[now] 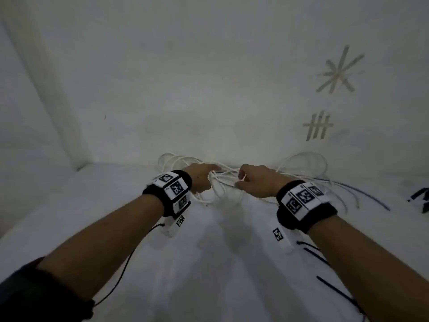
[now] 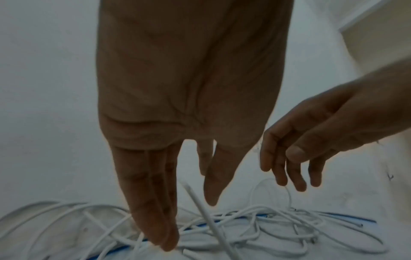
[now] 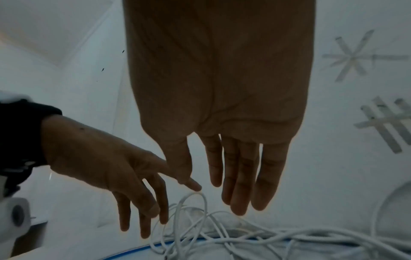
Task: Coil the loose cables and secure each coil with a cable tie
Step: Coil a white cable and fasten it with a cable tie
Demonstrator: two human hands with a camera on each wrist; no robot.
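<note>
A tangle of white cables [image 1: 226,175] lies at the far edge of the white table [image 1: 209,263], against the wall; a blue cable [image 1: 362,194] runs through it to the right. Both hands hover over the tangle with fingers straight and pointing down. My left hand [image 1: 209,176] has its fingertips [image 2: 165,244] down among the white cables [image 2: 266,228], and one strand rises between thumb and fingers. In the right wrist view a cable loop [image 3: 195,195] stands up just under the left index fingertip. My right hand [image 1: 241,180] hangs just above the cables [image 3: 244,234], holding nothing.
Thin black strips [image 1: 336,291] lie on the table near the right forearm, and a black object [image 1: 420,198] sits at the right edge. A large cable loop [image 1: 304,163] leans on the wall. Tape marks [image 1: 339,70] are stuck on the wall.
</note>
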